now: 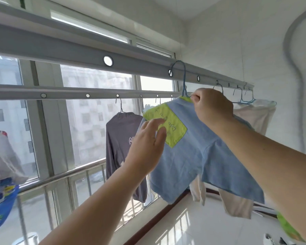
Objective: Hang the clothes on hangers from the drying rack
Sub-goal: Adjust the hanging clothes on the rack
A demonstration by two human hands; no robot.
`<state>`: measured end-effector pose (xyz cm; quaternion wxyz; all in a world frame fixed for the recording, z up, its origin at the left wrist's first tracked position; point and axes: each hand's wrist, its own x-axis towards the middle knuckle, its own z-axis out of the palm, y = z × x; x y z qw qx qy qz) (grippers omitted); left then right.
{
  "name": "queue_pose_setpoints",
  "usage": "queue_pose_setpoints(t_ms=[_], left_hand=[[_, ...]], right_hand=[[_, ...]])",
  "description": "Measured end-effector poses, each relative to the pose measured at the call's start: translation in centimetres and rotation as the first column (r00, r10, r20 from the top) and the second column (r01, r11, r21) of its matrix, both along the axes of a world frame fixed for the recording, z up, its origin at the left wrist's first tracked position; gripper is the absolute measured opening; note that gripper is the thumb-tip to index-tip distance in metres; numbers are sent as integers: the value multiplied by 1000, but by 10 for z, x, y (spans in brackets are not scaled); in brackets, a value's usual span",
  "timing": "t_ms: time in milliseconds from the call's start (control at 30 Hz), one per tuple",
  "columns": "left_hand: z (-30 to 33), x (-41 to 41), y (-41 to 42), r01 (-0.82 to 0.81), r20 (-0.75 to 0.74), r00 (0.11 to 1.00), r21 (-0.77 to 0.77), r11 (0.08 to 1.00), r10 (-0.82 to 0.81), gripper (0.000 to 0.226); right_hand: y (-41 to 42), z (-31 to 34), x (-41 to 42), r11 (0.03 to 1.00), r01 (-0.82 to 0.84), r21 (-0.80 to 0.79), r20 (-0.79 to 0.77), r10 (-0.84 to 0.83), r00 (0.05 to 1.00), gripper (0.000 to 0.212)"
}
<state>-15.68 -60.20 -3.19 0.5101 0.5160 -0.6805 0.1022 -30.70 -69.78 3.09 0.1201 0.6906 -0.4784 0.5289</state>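
Both forearms reach up mid-frame: right hand (211,105) pinches the blue shirt (201,152) collar, left hand (148,138) open, grip released. A tug could unhook the hanger (183,76).

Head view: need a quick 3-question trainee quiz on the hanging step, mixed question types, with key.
1. True or false: the blue hanger is hooked on the near rail.
2. What is the right hand pinching? A) a plastic bag B) the blue shirt at its collar C) the window frame
3. Fill in: the left hand is spread flat, fingers ____.

Key: 1 true; 2 B; 3 open
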Motion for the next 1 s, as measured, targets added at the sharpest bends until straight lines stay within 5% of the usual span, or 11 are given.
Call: queue_pose_setpoints(t_ms=[200, 433, 533, 600, 733, 867, 1000], left_hand=[[-8, -6, -22, -35, -66, 997, -41, 999, 32, 30], [-25, -10, -38, -233, -203, 958, -148, 961, 201, 27], [-36, -13, -44, -192, -217, 956, 44, 981, 196, 24], [-43, -14, -46, -19, -265, 959, 279, 960, 96, 22], [-64, -20, -44, 388, -384, 908, 622, 681, -167, 25], [-92, -27, -43, 745, -692, 656, 531, 405, -300, 27], [-102, -32, -40, 873, -836, 484, 442, 205, -258, 37]], right_hand=[[-24, 1, -21, 980, -134, -144, 121, 152, 981, 24], [-34, -59, -52, 926, -363, 106, 12, 364, 931, 19], [-36, -91, -61, 902, -391, 185, -32, 403, 915, 30], [-36, -108, -65, 857, -468, 218, -44, 488, 872, 34], [-31, -128, -68, 679, -687, 258, -64, 722, 689, 14], [-27, -141, -67, 549, -788, 279, -14, 823, 568, 13], [-22, -142, -65, 370, -878, 305, 175, 884, 433, 10]])
